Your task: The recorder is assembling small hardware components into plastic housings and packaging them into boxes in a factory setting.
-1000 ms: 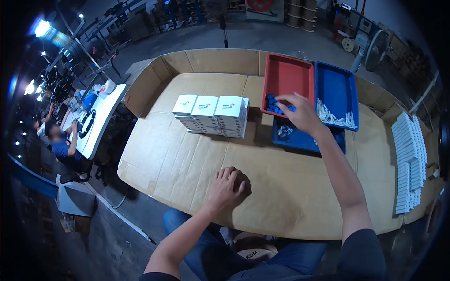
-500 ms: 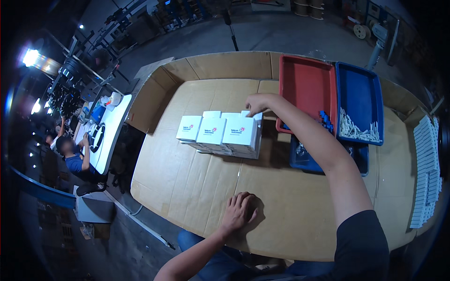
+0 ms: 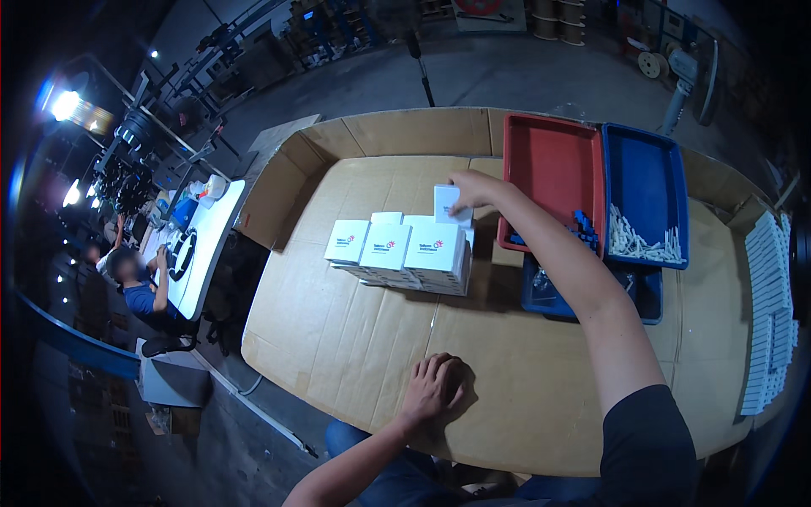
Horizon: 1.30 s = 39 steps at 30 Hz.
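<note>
Cardboard is covering the whole worktable (image 3: 355,338), flattened sheets with their flaps standing up along the far edge, so I am taking that brown surface as my landmark. At its far right corner a red tray (image 3: 549,169) is sitting bare, and just right of it a blue tray (image 3: 646,177) is holding a heap of small white parts; a second blue bin (image 3: 583,291) is lying nearer me, partly hidden under my forearm. Off the table's right edge a long stack of flat white pieces (image 3: 773,313) is running front to back.

Near the table's centre a block of white boxes (image 3: 397,249) is standing tightly packed, each lid carrying a small red mark and dark print I am not reading out. I am holding my right hand (image 3: 473,188) at the far side of that block, fingers pinching one more white box (image 3: 452,205) upright against the row, seemingly so it lines up with its neighbours. My left hand (image 3: 435,384) is resting on the table's near edge, fingers curled loosely and holding nothing, apparently steadying me as I lean forward.
</note>
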Each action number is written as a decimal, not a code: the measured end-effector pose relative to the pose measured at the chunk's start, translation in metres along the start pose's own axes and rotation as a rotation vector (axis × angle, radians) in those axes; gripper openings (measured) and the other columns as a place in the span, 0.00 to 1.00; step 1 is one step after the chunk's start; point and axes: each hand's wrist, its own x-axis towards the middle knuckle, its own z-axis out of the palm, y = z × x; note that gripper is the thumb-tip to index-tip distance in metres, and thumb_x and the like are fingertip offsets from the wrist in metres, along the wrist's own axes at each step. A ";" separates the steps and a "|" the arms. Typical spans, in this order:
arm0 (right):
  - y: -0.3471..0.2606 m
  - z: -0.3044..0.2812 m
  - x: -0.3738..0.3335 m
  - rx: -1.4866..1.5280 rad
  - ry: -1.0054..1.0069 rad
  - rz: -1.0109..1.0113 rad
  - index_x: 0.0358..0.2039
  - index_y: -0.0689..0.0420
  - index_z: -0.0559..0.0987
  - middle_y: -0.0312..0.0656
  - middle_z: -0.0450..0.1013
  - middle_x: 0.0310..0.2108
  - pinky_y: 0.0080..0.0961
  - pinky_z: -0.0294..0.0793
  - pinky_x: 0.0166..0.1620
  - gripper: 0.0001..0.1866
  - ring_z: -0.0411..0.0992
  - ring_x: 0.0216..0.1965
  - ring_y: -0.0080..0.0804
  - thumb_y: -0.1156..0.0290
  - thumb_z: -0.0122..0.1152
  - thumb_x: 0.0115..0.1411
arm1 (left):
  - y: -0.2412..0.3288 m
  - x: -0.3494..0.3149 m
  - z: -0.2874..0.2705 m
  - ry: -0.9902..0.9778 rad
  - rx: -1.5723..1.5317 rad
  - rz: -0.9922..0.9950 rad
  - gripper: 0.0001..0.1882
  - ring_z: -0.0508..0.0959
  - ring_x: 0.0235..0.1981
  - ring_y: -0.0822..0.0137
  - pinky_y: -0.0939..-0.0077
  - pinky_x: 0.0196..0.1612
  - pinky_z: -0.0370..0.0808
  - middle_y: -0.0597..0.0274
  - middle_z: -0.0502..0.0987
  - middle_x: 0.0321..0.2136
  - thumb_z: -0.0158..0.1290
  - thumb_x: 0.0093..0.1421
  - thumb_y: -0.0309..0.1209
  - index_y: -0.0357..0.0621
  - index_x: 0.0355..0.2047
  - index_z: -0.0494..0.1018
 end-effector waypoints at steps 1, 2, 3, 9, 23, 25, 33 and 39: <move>-0.001 -0.009 -0.007 -0.005 0.006 0.009 0.53 0.62 0.78 0.55 0.81 0.47 0.36 0.78 0.49 0.33 0.80 0.47 0.48 0.63 0.82 0.48 | 0.001 0.001 0.001 0.000 -0.004 0.011 0.29 0.70 0.59 0.48 0.53 0.61 0.66 0.50 0.71 0.56 0.58 0.61 0.44 0.44 0.59 0.69; -0.002 -0.021 -0.014 0.096 0.091 0.034 0.53 0.61 0.78 0.54 0.80 0.46 0.37 0.78 0.50 0.31 0.80 0.47 0.48 0.65 0.80 0.50 | 0.002 0.003 0.003 0.007 -0.029 0.008 0.28 0.71 0.59 0.47 0.51 0.62 0.66 0.48 0.71 0.56 0.58 0.61 0.44 0.44 0.58 0.70; -0.012 -0.032 -0.022 0.200 0.169 0.051 0.53 0.60 0.77 0.54 0.80 0.46 0.37 0.78 0.51 0.29 0.79 0.48 0.48 0.68 0.78 0.51 | 0.004 0.001 0.003 0.017 -0.053 -0.006 0.28 0.71 0.58 0.45 0.50 0.62 0.66 0.47 0.71 0.55 0.59 0.60 0.43 0.44 0.57 0.70; -0.097 -0.096 -0.135 0.178 0.432 -0.186 0.53 0.58 0.77 0.44 0.75 0.47 0.32 0.77 0.54 0.26 0.78 0.51 0.38 0.77 0.74 0.54 | 0.003 -0.010 0.001 0.054 -0.020 0.034 0.28 0.71 0.58 0.46 0.52 0.61 0.67 0.47 0.72 0.55 0.57 0.61 0.45 0.41 0.56 0.70; -0.225 -0.026 -0.468 1.094 0.635 -0.068 0.55 0.59 0.75 0.37 0.79 0.45 0.26 0.81 0.55 0.28 0.78 0.49 0.23 0.85 0.74 0.54 | 0.012 -0.018 0.012 0.235 0.074 0.169 0.25 0.73 0.56 0.47 0.52 0.58 0.69 0.47 0.73 0.54 0.60 0.59 0.35 0.43 0.56 0.71; -0.236 -0.006 -0.499 1.103 0.628 0.005 0.55 0.58 0.76 0.37 0.80 0.44 0.26 0.81 0.54 0.29 0.78 0.49 0.23 0.83 0.76 0.53 | 0.026 -0.021 0.014 0.295 0.029 0.260 0.22 0.74 0.53 0.45 0.52 0.57 0.71 0.46 0.73 0.53 0.58 0.61 0.33 0.42 0.55 0.71; -0.247 0.071 -0.572 1.040 0.515 0.213 0.54 0.59 0.80 0.38 0.81 0.45 0.25 0.79 0.54 0.26 0.79 0.47 0.24 0.82 0.76 0.54 | 0.193 -0.083 -0.004 -0.626 -1.599 -0.244 0.39 0.80 0.52 0.59 0.61 0.55 0.78 0.53 0.77 0.50 0.39 0.73 0.62 0.39 0.66 0.64; -0.245 0.128 -0.590 0.666 0.611 0.116 0.60 0.58 0.79 0.42 0.71 0.63 0.31 0.69 0.66 0.28 0.68 0.64 0.31 0.77 0.74 0.58 | 0.209 -0.131 0.031 -0.527 -1.784 -0.401 0.37 0.80 0.51 0.61 0.65 0.56 0.79 0.54 0.78 0.51 0.42 0.72 0.62 0.41 0.65 0.66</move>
